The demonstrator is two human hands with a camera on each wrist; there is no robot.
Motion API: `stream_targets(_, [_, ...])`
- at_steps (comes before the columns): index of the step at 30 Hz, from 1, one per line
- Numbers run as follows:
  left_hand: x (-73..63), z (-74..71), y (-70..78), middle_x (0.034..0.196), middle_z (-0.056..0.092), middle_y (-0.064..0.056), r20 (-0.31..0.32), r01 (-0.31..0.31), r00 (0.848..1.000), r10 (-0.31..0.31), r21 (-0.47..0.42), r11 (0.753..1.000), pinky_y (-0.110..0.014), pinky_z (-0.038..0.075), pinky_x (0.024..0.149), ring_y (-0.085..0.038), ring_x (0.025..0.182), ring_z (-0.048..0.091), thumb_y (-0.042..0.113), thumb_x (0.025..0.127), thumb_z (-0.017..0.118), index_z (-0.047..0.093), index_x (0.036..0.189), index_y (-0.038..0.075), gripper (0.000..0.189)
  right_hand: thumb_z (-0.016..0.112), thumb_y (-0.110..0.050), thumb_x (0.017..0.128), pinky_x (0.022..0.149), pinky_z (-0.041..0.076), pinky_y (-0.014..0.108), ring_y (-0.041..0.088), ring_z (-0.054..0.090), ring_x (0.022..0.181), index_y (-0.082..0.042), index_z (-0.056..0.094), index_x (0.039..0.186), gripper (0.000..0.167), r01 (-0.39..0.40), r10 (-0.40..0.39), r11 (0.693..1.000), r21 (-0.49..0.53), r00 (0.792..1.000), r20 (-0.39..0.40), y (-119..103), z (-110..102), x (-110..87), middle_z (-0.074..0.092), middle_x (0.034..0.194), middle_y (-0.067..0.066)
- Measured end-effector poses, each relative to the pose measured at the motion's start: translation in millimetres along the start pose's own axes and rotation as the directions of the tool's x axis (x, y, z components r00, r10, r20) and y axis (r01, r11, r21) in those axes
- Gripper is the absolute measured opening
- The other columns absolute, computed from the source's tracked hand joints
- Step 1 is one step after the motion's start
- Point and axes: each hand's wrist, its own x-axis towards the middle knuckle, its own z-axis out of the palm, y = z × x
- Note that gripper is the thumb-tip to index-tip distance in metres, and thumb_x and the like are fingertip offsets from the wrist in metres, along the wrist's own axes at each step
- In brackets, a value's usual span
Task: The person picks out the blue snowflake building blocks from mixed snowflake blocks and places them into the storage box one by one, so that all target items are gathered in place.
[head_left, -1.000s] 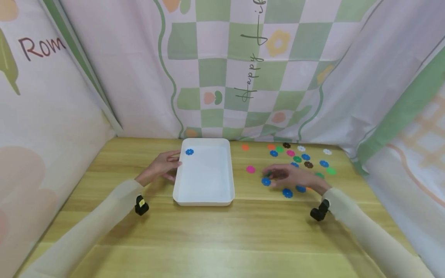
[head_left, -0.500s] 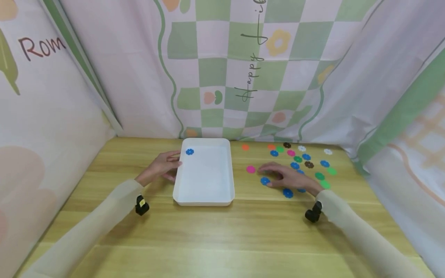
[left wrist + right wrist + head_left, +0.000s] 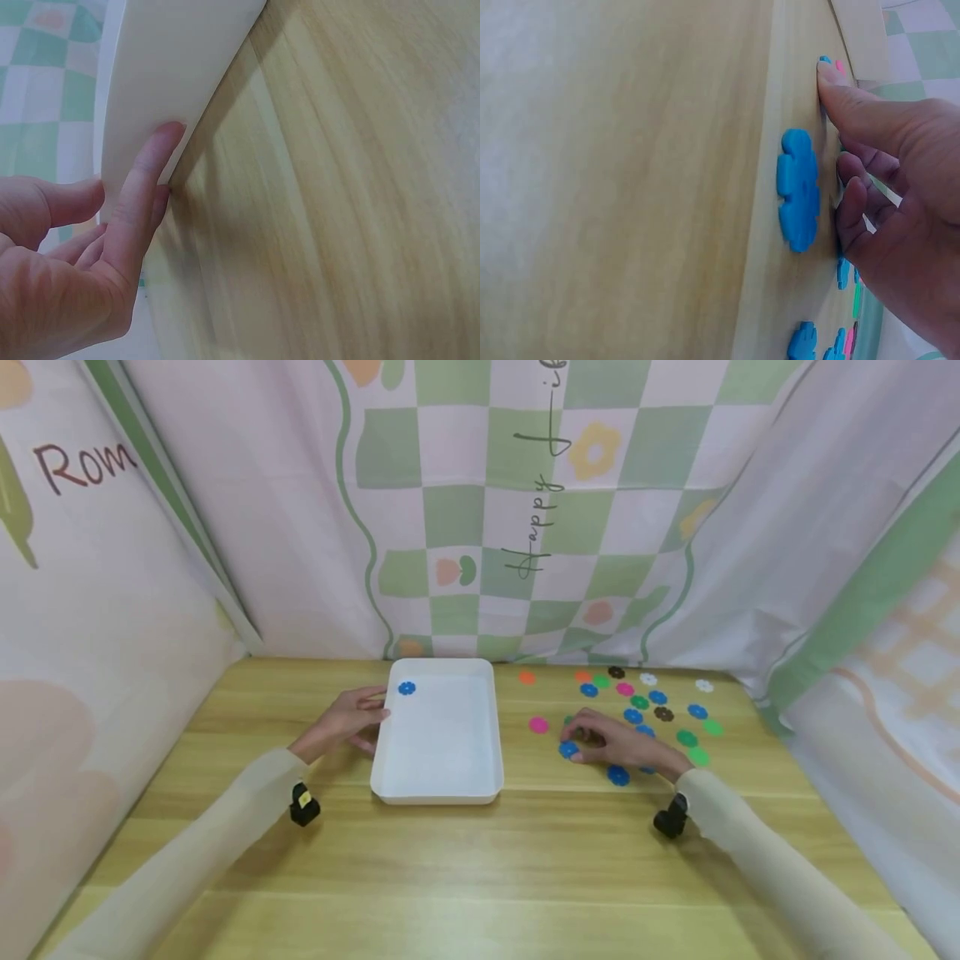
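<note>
My left hand point(image 3: 349, 718) rests against the outer left side of a white rectangular tray point(image 3: 437, 797). In the left wrist view, its straight index finger lies along the tray wall point(image 3: 172, 60) and the thumb tip is at the rim. One blue flower-shaped disc point(image 3: 407, 688) lies inside the tray, toward its far left corner. My right hand point(image 3: 611, 742) is low over the table right of the tray, thumb and index finger pinching another blue flower-shaped disc point(image 3: 568, 750). The right wrist view shows the thumb tip at that disc's edge point(image 3: 825, 58), its other fingers curled.
Several discs are scattered on the wooden table point(image 3: 480, 877) at the right, among them a pink disc point(image 3: 538, 725), an orange disc point(image 3: 528, 678), a brown disc point(image 3: 663, 714) and a white disc point(image 3: 703, 686). A patterned curtain point(image 3: 525, 527) hangs along the table's far edge.
My right hand has moved left and its thumb and index finger have closed on the blue flower-shaped disc. The left hand stays at the tray.
</note>
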Motion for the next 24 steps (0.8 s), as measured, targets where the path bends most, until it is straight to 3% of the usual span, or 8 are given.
stream_targets(8, [0.4, -0.6, -0.6, 0.164, 0.033, -0.03, 0.011, -0.002, 1.0, 0.002, -0.002, 1.0, -0.044, 0.069, 0.075, -0.051, 0.139, 0.05, 0.009, 0.109, 0.054, 0.024, 0.165, 0.003, 0.064, 0.071, -0.009, 0.1, 0.081, 0.051, 0.029, 0.023, 0.051, 0.096, -0.005, 0.064, 0.124, 0.025, -0.014, 0.014, 1.0, -0.005, 1.0, -0.001, -6, -1, -0.1, 0.06, 0.115, 0.009])
stream_targets(15, [-2.4, -2.0, 1.8, 0.163, 0.034, -0.03, 0.0, -0.012, 1.0, 0.012, 0.011, 1.0, -0.042, 0.069, 0.074, -0.05, 0.14, 0.05, 0.01, 0.109, 0.055, 0.024, 0.165, 0.003, 0.064, 0.074, -0.015, 0.099, 0.082, 0.058, 0.029, 0.016, 0.061, 0.095, -0.01, 0.065, 0.124, 0.027, -0.044, 0.044, 0.995, -0.09, 0.999, -0.003, -13, -3, 5.1, 0.066, 0.112, 0.001])
stream_targets(24, [-1.8, -1.2, -1.4, 0.163, 0.036, -0.029, 0.005, -0.026, 1.0, 0.026, 0.012, 1.0, -0.041, 0.069, 0.073, -0.049, 0.139, 0.051, 0.011, 0.11, 0.053, 0.025, 0.165, 0.001, 0.062, 0.074, -0.015, 0.099, 0.076, 0.058, 0.028, 0.015, 0.062, 0.09, -0.011, 0.067, 0.122, 0.024, -0.094, 0.095, 0.993, -0.067, 0.995, 0.006, -18, 0, 11.1, 0.068, 0.105, 0.0])
